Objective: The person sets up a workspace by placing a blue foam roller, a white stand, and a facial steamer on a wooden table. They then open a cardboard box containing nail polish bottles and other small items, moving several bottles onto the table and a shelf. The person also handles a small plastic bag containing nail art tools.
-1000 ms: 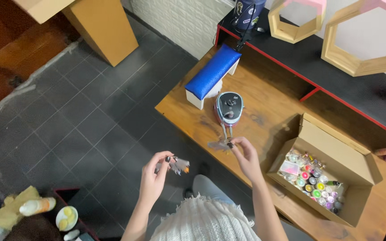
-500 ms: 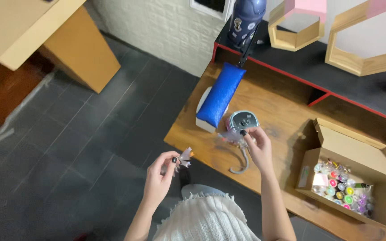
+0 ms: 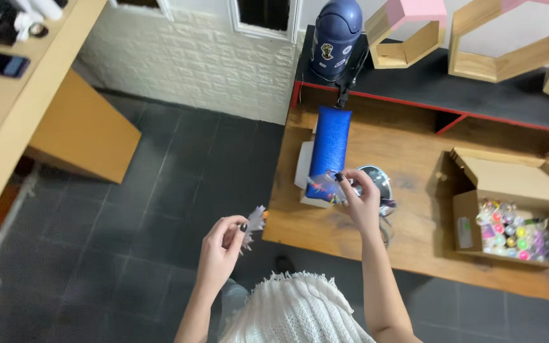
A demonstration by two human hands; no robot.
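As seen from the head camera looking down, findings are as follows.

Left hand: the left hand (image 3: pixel 218 251) is raised over the dark tiled floor (image 3: pixel 160 190), just off the near edge of the wooden table (image 3: pixel 351 235). Fingers are curled closed, pinching a small crinkled clear wrapper (image 3: pixel 255 221) between thumb and fingertips; an orange speck shows at its edge.

Right hand: the right hand (image 3: pixel 358 202) is above the table, fingers closed in a pinch on a second small clear packet (image 3: pixel 325 184) with coloured bits inside. What the packet contains cannot be told.

Separation: the two hands and their pieces are apart, not touching.

Blue cushion: a long blue padded rest (image 3: pixel 330 151) sits on a white base on the table, directly behind the right hand.

Round device: a small grey and dark appliance (image 3: pixel 376 184) stands on the table, partly hidden by the right hand; a cord trails beside it.

Cardboard box: an open box (image 3: pixel 516 184) sits at the right of the table, well apart from both hands, holding many small colourful items (image 3: pixel 513 232).

Background: a dark blue lidded bin (image 3: pixel 336 38) and wooden hexagon shelves (image 3: pixel 497 44) rest on a black surface behind the table.

Clothing: a white knitted garment (image 3: pixel 293 311) shows at the lower edge.
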